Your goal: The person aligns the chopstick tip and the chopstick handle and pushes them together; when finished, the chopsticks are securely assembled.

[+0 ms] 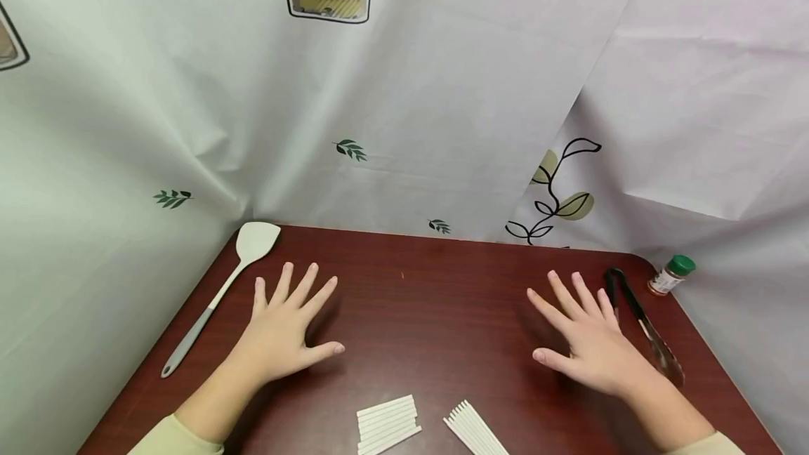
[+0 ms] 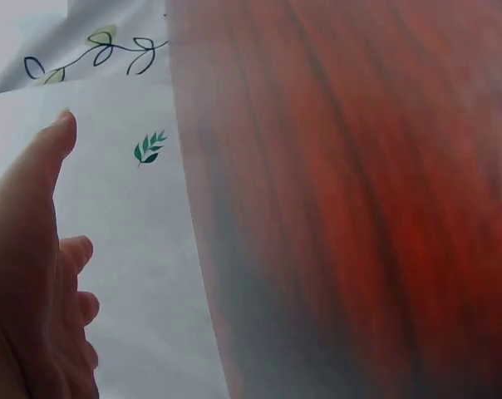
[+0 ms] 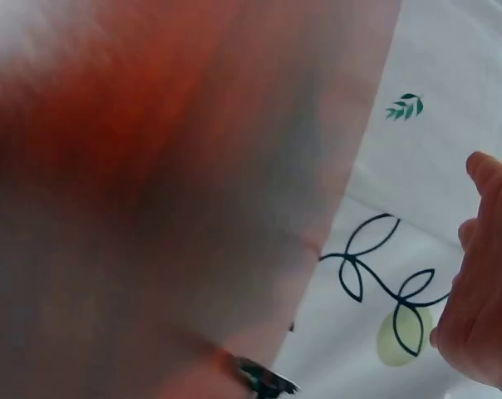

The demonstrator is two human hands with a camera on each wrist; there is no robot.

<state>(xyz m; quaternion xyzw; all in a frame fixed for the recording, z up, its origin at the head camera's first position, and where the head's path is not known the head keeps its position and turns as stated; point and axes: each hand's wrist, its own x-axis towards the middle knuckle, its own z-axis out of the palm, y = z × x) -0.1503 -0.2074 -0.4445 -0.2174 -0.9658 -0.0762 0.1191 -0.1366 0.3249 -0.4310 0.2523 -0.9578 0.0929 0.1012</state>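
In the head view my left hand [image 1: 283,334] is spread palm down over the left part of the dark red table, fingers straight and nothing held. A white spatula [image 1: 253,241] with a grey handle lies to its left. My right hand [image 1: 590,343] is likewise spread over the right part, holding nothing; black-handled metal tongs [image 1: 654,343] lie just beyond it, partly hidden by the hand. Between the hands, near the front, lie two groups of thin white sticks: a shorter bundle [image 1: 387,425] at left and a longer bundle [image 1: 475,430] at right.
A small spice jar [image 1: 671,275] with a green lid stands at the far right corner of the table [image 1: 430,300]. White curtains [image 1: 417,111] with leaf prints hang behind and along both sides.
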